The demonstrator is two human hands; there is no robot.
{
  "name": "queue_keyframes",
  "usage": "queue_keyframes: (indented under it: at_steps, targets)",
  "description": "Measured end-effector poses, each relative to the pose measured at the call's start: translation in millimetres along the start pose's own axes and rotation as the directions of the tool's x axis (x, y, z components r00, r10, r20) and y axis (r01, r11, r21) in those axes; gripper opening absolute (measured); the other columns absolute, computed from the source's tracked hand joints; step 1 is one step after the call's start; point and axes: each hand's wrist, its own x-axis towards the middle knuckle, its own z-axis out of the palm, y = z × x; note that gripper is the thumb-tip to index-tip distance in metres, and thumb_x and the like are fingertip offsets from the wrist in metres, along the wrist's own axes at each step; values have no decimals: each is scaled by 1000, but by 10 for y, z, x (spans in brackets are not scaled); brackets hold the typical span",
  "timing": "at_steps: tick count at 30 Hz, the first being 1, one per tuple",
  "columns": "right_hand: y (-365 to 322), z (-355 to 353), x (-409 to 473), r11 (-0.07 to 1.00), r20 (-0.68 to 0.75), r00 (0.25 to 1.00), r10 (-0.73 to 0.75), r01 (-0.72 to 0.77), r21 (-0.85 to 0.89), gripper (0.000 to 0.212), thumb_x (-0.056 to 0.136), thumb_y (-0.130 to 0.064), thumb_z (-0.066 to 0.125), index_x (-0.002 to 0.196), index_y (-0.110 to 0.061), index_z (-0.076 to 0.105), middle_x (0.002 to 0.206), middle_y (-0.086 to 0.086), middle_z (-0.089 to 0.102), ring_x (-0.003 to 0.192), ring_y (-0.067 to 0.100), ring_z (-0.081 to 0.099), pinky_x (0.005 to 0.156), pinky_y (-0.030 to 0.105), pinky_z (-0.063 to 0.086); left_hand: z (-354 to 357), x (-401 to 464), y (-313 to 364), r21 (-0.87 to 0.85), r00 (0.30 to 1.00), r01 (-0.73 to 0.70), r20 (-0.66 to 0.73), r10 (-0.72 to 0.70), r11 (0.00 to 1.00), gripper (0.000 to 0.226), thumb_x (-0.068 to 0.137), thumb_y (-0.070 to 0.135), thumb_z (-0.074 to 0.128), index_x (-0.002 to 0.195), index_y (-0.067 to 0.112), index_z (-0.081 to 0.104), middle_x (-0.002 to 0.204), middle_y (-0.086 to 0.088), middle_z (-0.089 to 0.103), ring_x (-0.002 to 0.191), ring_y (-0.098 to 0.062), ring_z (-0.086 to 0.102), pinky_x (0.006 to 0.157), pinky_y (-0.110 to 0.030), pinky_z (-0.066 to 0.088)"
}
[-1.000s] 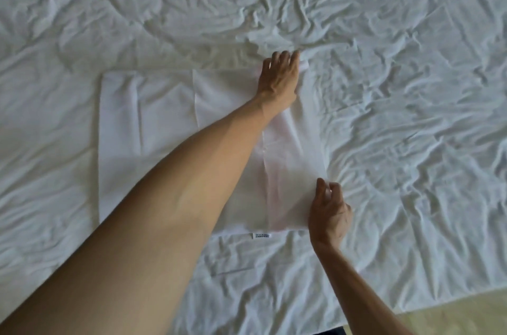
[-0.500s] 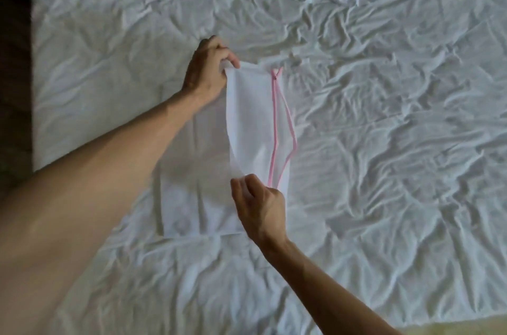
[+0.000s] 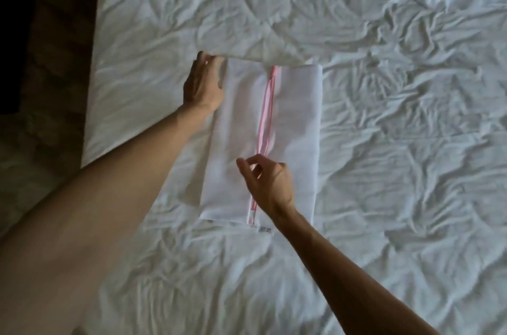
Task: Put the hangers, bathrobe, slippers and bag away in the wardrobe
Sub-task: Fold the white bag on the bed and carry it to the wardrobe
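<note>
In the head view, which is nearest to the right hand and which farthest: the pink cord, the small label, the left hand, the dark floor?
From the right hand:
1. Pink cord, at its fingertips.
2. Small label, just below the bag.
3. Left hand, at the bag's upper left corner.
4. Dark floor, far left.

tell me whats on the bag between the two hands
In the head view, a pink cord runs lengthwise down the folded white bag between the left hand and the right hand; otherwise only bare bag fabric.

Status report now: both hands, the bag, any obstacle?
Left hand at folded white bag's far-left corner. Right hand open above pink drawstring. Bag flat on bed sheet. Nothing in the way.
</note>
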Motion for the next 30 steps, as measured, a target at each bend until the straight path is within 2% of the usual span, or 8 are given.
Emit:
queue_keyframes:
  at_steps: [5, 9, 13, 17, 19, 22, 26, 30]
  targets:
    - [610, -865, 517, 996, -345, 938, 21, -52, -78, 34, 85, -51, 65, 80, -18, 71, 57, -10, 60, 55, 16, 65, 57, 28, 48, 79, -374, -298, -202, 939, 334, 152, -307, 921, 34, 87, 36, 72, 108, 9, 69, 103, -7, 75, 103, -26, 68, 90, -30, 49]
    - [887, -1127, 1030, 985, -98, 990, 103, -115, -130, 35, 84, -51, 72, 93, -18, 72, 67, -4, 71, 68, 11, 70, 68, 29, 55, 123, -374, -352, -325, 892, 443, 257, -373, 835, 40, 76, 55, 78, 86, 17, 73, 84, 0, 77, 86, -19, 73, 90, -31, 56]
    - [766, -1183, 1375, 994, 59, 993, 106, -104, -35, 43, 86, -49, 72, 85, -6, 68, 60, 3, 69, 47, 4, 61, 52, 21, 47, 134, -196, -219, -317, 866, 477, 331, -375, 820, 49, 71, 63, 77, 64, 21, 53, 72, -3, 61, 69, -21, 62, 69, -30, 48]
    - [693, -1122, 1743, 992, 126, 986, 113, -120, 45, 36, 86, -40, 75, 97, -7, 74, 84, 7, 75, 61, 11, 67, 51, 25, 52, 189, 124, 54, -425, 843, 525, 379, -382, 738, 42, 73, 50, 85, 73, 17, 59, 73, 3, 60, 67, -13, 58, 64, -25, 46]
    - [679, -1130, 1883, 993, 108, 989, 100, -105, 51, 31, 87, -35, 74, 102, -9, 74, 90, 8, 75, 73, 17, 70, 58, 30, 55, 256, 278, 159, -553, 857, 510, 391, -336, 659, 36, 72, 36, 88, 93, 12, 70, 93, 0, 72, 84, -14, 69, 80, -23, 54]
    - [616, -1233, 1931, 999, 32, 999, 9, -10, 39, 25, 88, -29, 69, 93, -5, 71, 88, 11, 74, 76, 24, 69, 65, 40, 56, 199, 314, 228, -651, 897, 443, 326, -299, 617, 23, 81, 18, 83, 99, 10, 72, 96, -1, 72, 88, -14, 68, 73, -19, 52]
    - [469, -1415, 1445, 962, -80, 959, -272, 270, -32, 20, 88, -23, 72, 75, -14, 61, 72, 2, 62, 60, 6, 58, 55, 21, 45, -130, -101, 164, -623, 969, 246, 173, -175, 743, 16, 82, 15, 83, 92, 15, 70, 82, 9, 68, 66, 7, 63, 62, -11, 47]
    - [561, -1369, 616, 848, 35, 861, -507, 506, -158, 10, 85, -12, 75, 79, -10, 67, 75, -7, 54, 55, 3, 50, 50, 22, 43, -309, -820, -152, -316, 969, -161, 130, 211, 935, 38, 69, -8, 74, 88, 24, 75, 95, 6, 64, 92, -12, 62, 80, -17, 44]
